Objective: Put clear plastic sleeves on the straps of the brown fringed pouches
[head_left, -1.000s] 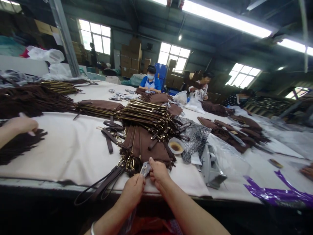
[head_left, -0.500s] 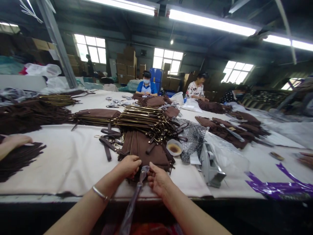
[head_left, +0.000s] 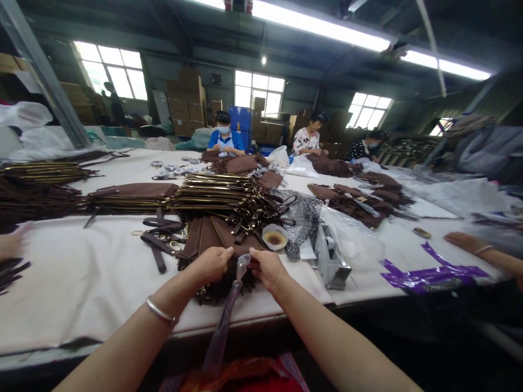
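My left hand [head_left: 210, 263] is closed on the near edge of a brown pouch [head_left: 220, 239] at the front of the white-covered table [head_left: 81, 272]. My right hand [head_left: 266, 267] pinches the top of a clear plastic sleeve [head_left: 229, 310] that hangs down over the table edge between my wrists. A silver bangle sits on my left wrist. Behind the pouch lies a fanned stack of brown pouches with brass zips and clasps [head_left: 220, 196]. Loose brown straps [head_left: 157, 245] lie just to its left.
A small bowl with brown liquid [head_left: 275, 237], a grey tape dispenser [head_left: 330, 261], clear bags and purple film [head_left: 425, 272] lie to the right. Other people's hands show at the far left [head_left: 10, 245] and right [head_left: 469, 245]. Three seated workers [head_left: 224, 136] are across the table.
My left hand moved up from the sleeve to grip the pouch's edge. Both hands shifted slightly away from me, and the camera swung to the right.
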Tool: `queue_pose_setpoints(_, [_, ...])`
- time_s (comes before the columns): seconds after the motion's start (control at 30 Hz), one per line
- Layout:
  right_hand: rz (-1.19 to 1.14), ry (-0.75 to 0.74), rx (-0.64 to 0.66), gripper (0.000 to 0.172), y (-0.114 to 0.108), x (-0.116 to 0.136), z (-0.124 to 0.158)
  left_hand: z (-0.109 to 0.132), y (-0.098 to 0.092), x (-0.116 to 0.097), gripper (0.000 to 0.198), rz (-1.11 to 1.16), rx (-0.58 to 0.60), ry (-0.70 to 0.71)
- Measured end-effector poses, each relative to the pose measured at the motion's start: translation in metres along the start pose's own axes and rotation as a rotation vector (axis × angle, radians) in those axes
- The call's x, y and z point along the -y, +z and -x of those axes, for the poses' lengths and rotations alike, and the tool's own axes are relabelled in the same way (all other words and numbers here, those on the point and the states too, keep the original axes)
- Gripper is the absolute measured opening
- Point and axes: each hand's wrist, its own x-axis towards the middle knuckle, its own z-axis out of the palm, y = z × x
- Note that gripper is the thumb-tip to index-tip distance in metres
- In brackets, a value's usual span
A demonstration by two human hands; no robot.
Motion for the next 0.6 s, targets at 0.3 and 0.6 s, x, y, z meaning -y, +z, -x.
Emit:
queue_pose_setpoints(0.3, [0.334, -0.068, 0.08, 0.023, -0.041, -0.05, 0.06, 0.048, 0.01, 0.046, 0.051, 0.311, 0.141, -0.258])
queue_pose_setpoints(0.6, [0.337, 0.058, 0.131, 0.058, -0.045, -0.069, 0.11, 0.067, 0.071, 0.045, 0.048, 0.594, 0.033, -0.346])
